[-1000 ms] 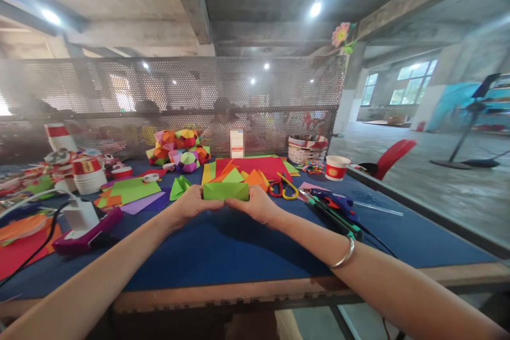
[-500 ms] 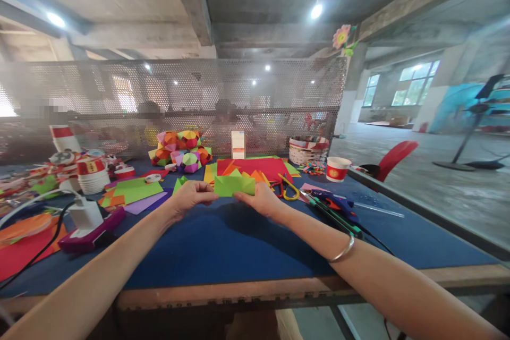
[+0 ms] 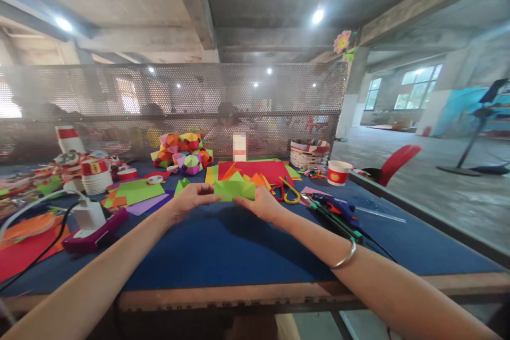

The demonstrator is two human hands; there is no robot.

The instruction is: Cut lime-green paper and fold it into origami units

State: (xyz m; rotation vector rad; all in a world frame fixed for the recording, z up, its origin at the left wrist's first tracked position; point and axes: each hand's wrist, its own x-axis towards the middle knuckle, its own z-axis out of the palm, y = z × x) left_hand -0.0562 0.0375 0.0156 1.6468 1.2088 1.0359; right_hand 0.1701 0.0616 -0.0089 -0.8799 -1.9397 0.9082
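A folded piece of light green paper (image 3: 234,191) is held level above the blue table top, stretched between my two hands. My left hand (image 3: 193,201) pinches its left end, thumb in front and fingers behind. At the right end, my right hand (image 3: 261,202) grips it the same way, with a silver bangle on that wrist. Just behind the paper lie orange folded pieces (image 3: 258,179) and a stack of red sheets (image 3: 274,170). Scissors with red and yellow handles (image 3: 291,194) rest close to my right hand.
Colourful folded-paper balls (image 3: 191,163) stand at the back. A woven basket (image 3: 308,156), a paper cup (image 3: 339,175), a cutter (image 3: 332,217) and a blue glue gun (image 3: 340,207) are to the right. Leftward sit a purple power strip (image 3: 95,231), green paper (image 3: 139,192) and stacked cups (image 3: 95,180).
The whole view has shifted slightly, so things sit a little lower. Both hands keep their hold on the green paper, and my left fingers have moved slightly inward along it.
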